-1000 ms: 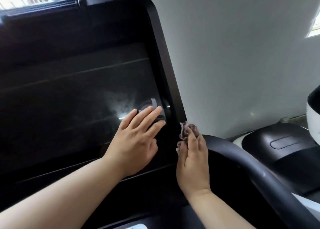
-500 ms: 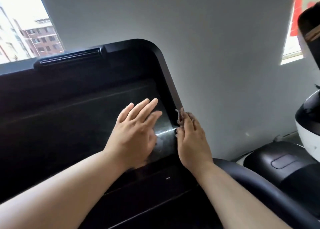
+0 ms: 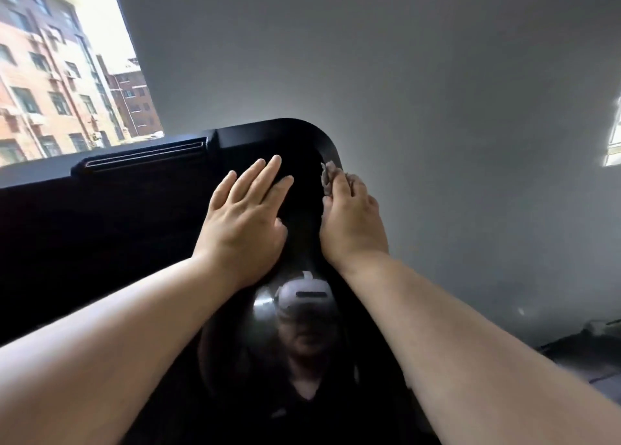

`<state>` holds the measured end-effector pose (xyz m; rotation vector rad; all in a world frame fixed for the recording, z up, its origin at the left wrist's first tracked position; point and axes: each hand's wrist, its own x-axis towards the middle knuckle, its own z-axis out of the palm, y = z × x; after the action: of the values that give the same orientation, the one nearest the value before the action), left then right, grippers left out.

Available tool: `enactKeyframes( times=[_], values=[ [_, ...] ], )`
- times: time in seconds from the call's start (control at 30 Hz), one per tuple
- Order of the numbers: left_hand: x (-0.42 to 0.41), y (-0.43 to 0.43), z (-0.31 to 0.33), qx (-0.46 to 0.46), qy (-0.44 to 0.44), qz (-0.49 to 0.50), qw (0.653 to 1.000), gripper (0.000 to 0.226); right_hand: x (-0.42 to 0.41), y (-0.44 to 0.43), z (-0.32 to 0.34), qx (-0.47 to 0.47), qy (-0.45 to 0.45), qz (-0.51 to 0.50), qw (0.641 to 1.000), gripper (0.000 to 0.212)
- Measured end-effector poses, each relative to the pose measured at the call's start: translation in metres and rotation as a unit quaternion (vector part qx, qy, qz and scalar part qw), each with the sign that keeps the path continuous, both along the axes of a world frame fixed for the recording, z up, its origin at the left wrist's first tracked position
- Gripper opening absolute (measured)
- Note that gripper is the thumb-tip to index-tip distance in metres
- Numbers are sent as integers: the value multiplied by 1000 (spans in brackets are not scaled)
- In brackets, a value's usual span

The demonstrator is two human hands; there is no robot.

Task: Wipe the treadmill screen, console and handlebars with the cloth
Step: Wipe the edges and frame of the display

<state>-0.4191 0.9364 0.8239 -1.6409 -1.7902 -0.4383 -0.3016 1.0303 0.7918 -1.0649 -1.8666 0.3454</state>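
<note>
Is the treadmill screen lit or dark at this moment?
Dark: the screen shows no lit graphics, only the reflection of a headset wearer. The left hand lies flat on it. Right hand grips the cloth.

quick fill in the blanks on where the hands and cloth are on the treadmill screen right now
1. The right hand presses the cloth to the screen's top ___ corner.
2. The left hand lies flat on the screen, fingers straight, holding ___.
3. Beyond the screen's upper ___ side is a window.

Missing words: right; nothing; left
</note>
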Motion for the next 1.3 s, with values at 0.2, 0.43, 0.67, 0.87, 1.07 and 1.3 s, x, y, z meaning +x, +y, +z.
enactKeyframes(
  times=[0.2, 0.43, 0.67, 0.87, 1.07, 1.3],
  values=[
    [-13, 18, 38, -32, -31, 100, 994, 72, -16, 42, 44, 70, 4, 57, 996, 47],
    [7, 56, 58, -95, -77, 99, 988, 59, 29, 12, -26, 39, 197, 225, 953, 38],
    [3, 71, 70, -131, -62, 85, 986, 57, 26, 55, -14, -215, 277, 314, 882, 26],
    [-2, 84, 80, -134, -76, 96, 983, 58, -11, 106, 41, -199, 314, 338, 865, 33],
    [-2, 87, 73, -98, -80, 95, 987, 57, -25, 127, 31, -288, 341, 337, 829, 34],
    [-3, 89, 70, -90, -74, 93, 989, 63, -18, 119, 1, -308, 369, 356, 802, 36]
  ],
)
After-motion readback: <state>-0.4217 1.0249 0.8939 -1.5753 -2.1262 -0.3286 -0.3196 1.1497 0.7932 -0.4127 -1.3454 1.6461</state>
